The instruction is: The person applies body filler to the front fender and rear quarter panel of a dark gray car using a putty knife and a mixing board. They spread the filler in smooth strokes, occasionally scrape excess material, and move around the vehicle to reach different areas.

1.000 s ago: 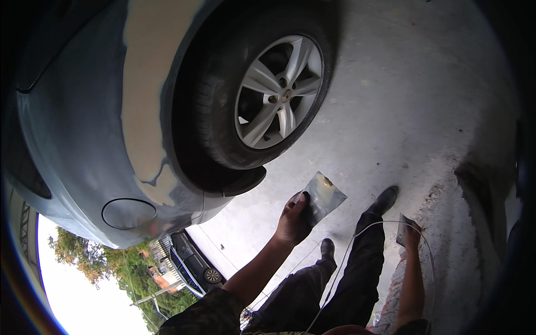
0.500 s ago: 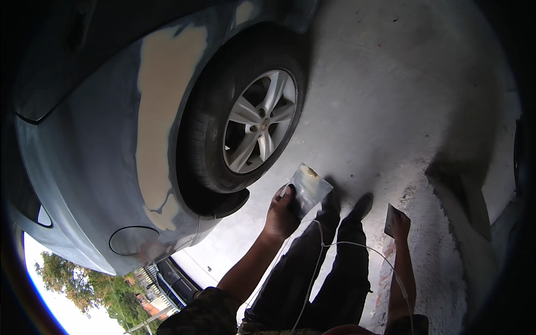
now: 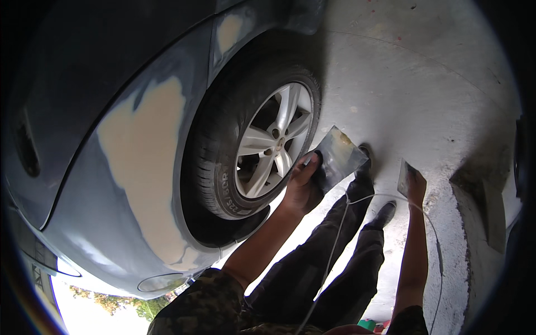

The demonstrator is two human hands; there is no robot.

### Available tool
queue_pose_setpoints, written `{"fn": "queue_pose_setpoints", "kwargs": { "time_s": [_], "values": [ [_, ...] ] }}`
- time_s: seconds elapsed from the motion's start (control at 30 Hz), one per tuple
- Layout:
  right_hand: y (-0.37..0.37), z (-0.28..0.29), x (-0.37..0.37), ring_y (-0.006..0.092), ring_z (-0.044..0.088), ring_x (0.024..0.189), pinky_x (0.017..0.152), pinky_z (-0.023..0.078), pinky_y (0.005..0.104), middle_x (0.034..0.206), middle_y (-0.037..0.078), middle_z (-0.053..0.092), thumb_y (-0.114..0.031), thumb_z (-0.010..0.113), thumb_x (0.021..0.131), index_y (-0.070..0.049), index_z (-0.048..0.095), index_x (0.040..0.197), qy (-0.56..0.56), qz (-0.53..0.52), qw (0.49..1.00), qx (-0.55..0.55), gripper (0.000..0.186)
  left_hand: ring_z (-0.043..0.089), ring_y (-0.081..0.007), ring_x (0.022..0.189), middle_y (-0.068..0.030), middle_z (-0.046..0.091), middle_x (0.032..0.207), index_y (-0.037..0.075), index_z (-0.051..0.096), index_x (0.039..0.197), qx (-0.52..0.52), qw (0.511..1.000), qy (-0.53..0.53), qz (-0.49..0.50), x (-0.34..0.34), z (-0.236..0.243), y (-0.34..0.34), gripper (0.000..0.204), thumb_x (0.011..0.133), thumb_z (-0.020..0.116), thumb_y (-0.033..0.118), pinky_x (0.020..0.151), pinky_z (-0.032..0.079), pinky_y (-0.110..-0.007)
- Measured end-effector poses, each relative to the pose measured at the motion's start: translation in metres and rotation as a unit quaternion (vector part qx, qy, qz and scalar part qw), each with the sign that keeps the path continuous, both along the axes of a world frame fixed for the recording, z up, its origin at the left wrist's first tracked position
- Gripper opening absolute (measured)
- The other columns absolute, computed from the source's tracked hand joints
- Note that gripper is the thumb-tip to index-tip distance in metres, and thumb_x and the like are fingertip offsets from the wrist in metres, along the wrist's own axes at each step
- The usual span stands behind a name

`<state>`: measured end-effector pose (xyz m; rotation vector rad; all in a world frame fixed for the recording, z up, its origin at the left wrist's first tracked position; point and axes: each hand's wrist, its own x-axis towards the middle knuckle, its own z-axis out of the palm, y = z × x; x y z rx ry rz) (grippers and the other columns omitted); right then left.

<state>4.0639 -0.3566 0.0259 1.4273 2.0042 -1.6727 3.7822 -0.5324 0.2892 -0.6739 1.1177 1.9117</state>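
Your left hand (image 3: 304,187) is clamped round a flat, beige-smeared grey rectangular plate (image 3: 340,160) near the silver five-spoke car wheel (image 3: 277,144), while your right hand (image 3: 416,187), fingers curled in, grips a smaller thin grey plate (image 3: 403,177) above pale concrete floor (image 3: 419,72).

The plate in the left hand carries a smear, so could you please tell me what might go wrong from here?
The smear sits near the edge of the plate, so it might drip or rub off if the left hand tips it. The cable hangs in front of the legs and, in this view, passes close by the right hand, so it could snag that hand or its flat piece.
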Motion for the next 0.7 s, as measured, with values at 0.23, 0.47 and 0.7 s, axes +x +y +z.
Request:
{"fn": "queue_pose_setpoints", "kwargs": {
  "time_s": [0.23,0.47,0.7],
  "values": [
    [-0.013,-0.026,-0.083,0.0296,0.066,0.085,0.08,0.049,0.038,0.094,0.021,0.069,-0.019,0.057,0.09,0.004,0.066,0.109,0.028,-0.068,0.997,-0.004,0.03,0.063,-0.0195,0.105,-0.0095,0.064,0.115,0.0,0.057,0.119,0.02,0.999,-0.032,-0.027,-0.021,-0.02,0.01,0.029,0.099,0.056,0.02,0.095,0.049,-0.034],
    [-0.016,-0.067,-0.07,0.0345,0.068,0.084,0.076,0.051,0.0402,0.091,0.021,0.069,-0.017,0.057,0.088,0.001,0.068,0.104,-0.015,0.017,0.999,0.033,0.027,0.063,-0.0197,0.106,-0.0101,0.064,0.116,-0.001,0.056,0.12,0.034,0.998,-0.021,-0.043,-0.022,-0.035,-0.004,0.029,0.1,0.054,0.02,0.095,0.05,-0.034],
    [-0.013,-0.096,0.008,0.0373,0.066,0.093,0.082,0.05,0.0435,0.096,0.023,0.068,-0.022,0.055,0.089,-0.001,0.068,0.106,-0.117,0.031,0.992,0.02,0.03,0.056,-0.0214,0.118,-0.0114,0.057,0.128,-0.001,0.044,0.134,0.037,0.996,-0.014,-0.078,-0.014,-0.053,-0.023,0.041,0.102,0.048,0.024,0.103,0.044,-0.035]
  ]
}}
